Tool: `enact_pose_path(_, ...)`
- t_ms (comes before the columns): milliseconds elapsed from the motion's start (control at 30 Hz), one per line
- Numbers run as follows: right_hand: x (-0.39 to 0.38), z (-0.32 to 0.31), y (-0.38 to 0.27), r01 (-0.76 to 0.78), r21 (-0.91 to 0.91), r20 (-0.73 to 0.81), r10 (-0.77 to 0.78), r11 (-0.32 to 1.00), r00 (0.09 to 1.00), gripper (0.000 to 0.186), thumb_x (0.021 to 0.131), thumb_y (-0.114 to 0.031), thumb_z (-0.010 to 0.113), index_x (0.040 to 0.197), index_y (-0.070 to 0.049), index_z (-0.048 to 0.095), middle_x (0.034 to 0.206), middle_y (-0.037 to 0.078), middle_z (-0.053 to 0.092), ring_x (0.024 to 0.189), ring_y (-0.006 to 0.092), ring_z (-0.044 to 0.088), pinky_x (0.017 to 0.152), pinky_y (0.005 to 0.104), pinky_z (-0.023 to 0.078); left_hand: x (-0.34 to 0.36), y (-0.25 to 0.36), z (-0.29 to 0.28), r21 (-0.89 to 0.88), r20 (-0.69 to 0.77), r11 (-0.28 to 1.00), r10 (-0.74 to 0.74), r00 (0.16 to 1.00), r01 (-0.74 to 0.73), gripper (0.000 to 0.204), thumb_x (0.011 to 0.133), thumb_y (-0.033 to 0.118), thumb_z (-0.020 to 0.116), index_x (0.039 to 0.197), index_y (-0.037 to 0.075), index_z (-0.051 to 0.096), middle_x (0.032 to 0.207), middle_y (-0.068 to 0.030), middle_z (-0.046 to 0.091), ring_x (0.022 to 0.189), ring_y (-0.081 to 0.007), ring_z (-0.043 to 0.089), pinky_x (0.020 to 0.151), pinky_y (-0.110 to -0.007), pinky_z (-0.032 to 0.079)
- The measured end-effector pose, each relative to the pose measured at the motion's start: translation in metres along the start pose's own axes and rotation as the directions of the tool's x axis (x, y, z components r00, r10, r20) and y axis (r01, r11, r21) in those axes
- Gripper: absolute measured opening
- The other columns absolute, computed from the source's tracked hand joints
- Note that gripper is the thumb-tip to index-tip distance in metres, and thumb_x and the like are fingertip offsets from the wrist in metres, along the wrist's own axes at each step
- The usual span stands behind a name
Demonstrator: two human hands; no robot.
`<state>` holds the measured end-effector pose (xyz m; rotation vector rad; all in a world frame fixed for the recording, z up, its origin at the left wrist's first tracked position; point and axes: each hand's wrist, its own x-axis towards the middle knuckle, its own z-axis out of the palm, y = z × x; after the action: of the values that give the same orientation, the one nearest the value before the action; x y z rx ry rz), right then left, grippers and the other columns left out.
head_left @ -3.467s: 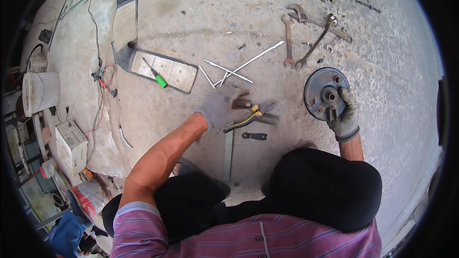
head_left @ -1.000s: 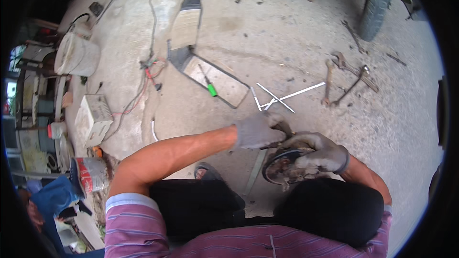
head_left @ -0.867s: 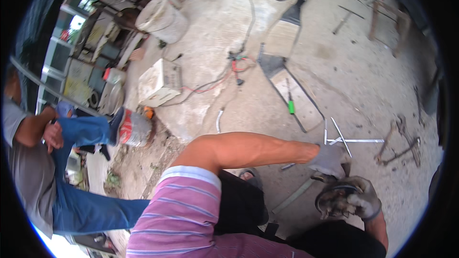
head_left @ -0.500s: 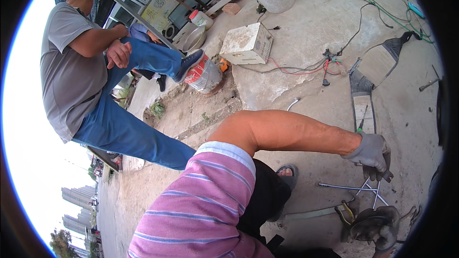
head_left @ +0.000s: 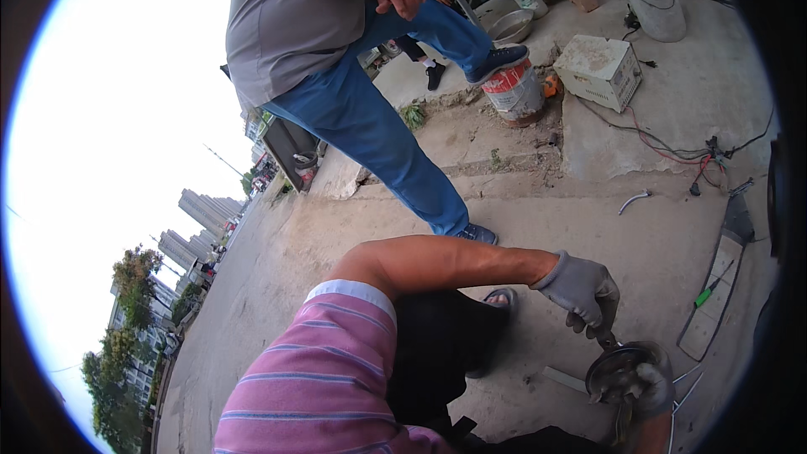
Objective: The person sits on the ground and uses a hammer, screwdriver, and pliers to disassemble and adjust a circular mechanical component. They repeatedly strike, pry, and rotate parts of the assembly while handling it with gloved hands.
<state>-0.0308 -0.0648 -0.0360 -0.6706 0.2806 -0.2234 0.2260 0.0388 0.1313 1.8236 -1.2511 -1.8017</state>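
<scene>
My left hand [head_left: 582, 292], in a grey glove, is closed on a small metal piece [head_left: 606, 339] whose kind I cannot make out. It is held at the upper rim of a round dark metal part [head_left: 607, 370]. My gloved right hand [head_left: 652, 385] grips this round part from its right side, with fingers over its face. Partly hidden beneath it is a yellowish tool [head_left: 623, 422]. A flat grey strip [head_left: 565, 378] lies on the ground left of the part, and thin silver rods [head_left: 685, 395] lie to the right.
A green-handled screwdriver [head_left: 706, 292] lies on a long flat pad [head_left: 714, 319]. Cables [head_left: 672, 150] run from a dusty white box [head_left: 598, 71]. A person in blue trousers [head_left: 378, 130] rests a foot on a red-and-white bucket [head_left: 514, 92]. A curved silver piece [head_left: 633, 201] lies on the concrete.
My left hand has moved from beside the silver rods to the round part, carrying the small metal piece. My right hand still holds the round part. The whole view has shifted left.
</scene>
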Motion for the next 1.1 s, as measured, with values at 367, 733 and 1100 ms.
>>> enact_pose_path(367,-0.005,-0.057,0.058,-0.015,0.294,-0.398,0.137,0.956,0.907,0.036,0.09,-0.035,0.062,0.119,-0.014,0.068,0.103,0.01,0.074,0.089,0.0296,0.071,0.08,0.0467,0.062,0.023,-0.088,-0.03,-0.338,-0.131,0.938,0.032,0.991,-0.075,0.031,0.09,0.011,0.062,0.118,-0.003,0.066,0.1,-0.0122,0.073,0.079,-0.0183,0.072,0.066,-0.033,0.061)
enact_pose_path(733,0.054,0.01,0.004,0.059,-0.084,-0.238,-0.077,0.995,0.968,0.04,0.103,-0.028,0.053,0.136,-0.007,0.058,0.125,0.009,0.065,0.111,0.021,0.062,0.097,0.0363,0.053,0.021,-0.077,-0.065,-0.302,-0.14,0.902,0.278,0.95,-0.309,0.044,0.081,0.002,0.065,0.124,-0.005,0.062,0.097,-0.0148,0.071,0.077,-0.0206,0.073,0.063,-0.033,0.063)
enact_pose_path(1100,0.122,0.074,-0.009,-0.111,-0.296,-0.057,0.099,0.949,0.993,0.042,0.108,-0.022,0.044,0.146,-0.005,0.048,0.135,0.01,0.059,0.119,0.0215,0.059,0.103,0.0362,0.052,-0.043,-0.096,-0.113,-0.311,-0.387,0.8,0.388,0.837,-0.514,0.038,0.081,0.002,0.054,0.119,-0.001,0.058,0.084,-0.015,0.073,0.06,-0.0202,0.07,0.049,-0.032,0.056)
